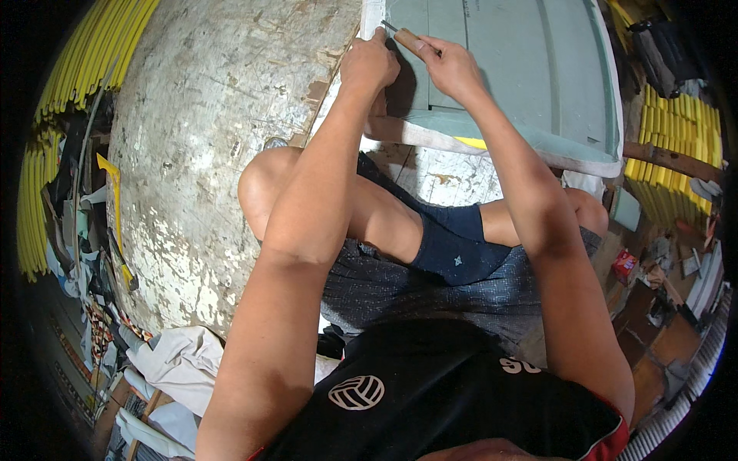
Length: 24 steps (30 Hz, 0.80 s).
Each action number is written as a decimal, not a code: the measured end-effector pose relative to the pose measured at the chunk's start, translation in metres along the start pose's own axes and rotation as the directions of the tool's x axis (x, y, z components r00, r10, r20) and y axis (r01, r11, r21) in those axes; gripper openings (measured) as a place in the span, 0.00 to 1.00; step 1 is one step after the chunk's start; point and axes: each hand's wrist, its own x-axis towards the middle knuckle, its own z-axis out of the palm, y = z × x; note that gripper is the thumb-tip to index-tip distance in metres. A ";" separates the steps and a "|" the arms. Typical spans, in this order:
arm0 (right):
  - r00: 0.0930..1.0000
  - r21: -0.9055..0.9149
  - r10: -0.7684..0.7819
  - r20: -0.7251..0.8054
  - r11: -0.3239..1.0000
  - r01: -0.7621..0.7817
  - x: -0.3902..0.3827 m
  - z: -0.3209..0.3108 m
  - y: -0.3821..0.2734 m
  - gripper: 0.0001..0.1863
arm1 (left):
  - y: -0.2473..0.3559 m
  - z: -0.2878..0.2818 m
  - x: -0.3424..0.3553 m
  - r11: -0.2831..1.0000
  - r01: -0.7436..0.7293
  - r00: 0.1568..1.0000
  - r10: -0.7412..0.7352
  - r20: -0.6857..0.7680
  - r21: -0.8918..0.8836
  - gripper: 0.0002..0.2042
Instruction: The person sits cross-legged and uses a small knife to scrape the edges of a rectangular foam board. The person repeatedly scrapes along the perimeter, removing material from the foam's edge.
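Note:
A wooden-handled tool (408, 40) with a thin dark metal shaft is gripped in my right hand (455, 71), its tip pointing up and left to a white fabric edge (372, 14). That edge runs along the left side of a grey-green panel (500, 77), which has raised ribs and a pale fabric border. Close to the tool's tip, my left hand (370, 64) is closed over the fabric edge, one finger stretched along it. Its other fingers are partly hidden. I cannot make out whether the tip touches the fabric.
A worn, paint-flecked board (192, 131) extends on the left beneath me. Stacked yellow strips (92, 54) stand at the far left, and more yellow pieces (669, 146) at the right. Crumpled pale cloth (181, 361) lies lower left. Mixed scraps and a red packet (624, 263) lie right.

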 end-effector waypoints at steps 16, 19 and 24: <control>0.999 0.098 0.033 -0.038 0.995 -0.029 0.005 0.030 0.026 0.25 | -0.006 0.005 0.007 0.998 -0.061 0.997 0.060 -0.044 -0.022 0.24; 0.994 -0.007 0.018 -0.106 1.000 -0.019 0.003 0.031 0.015 0.25 | -0.006 0.004 0.005 0.998 -0.057 0.997 0.056 -0.047 -0.034 0.24; 0.961 0.297 0.258 0.103 0.914 -0.277 -0.001 0.032 -0.001 0.25 | -0.004 -0.003 0.005 0.997 -0.029 1.000 0.028 -0.008 -0.075 0.23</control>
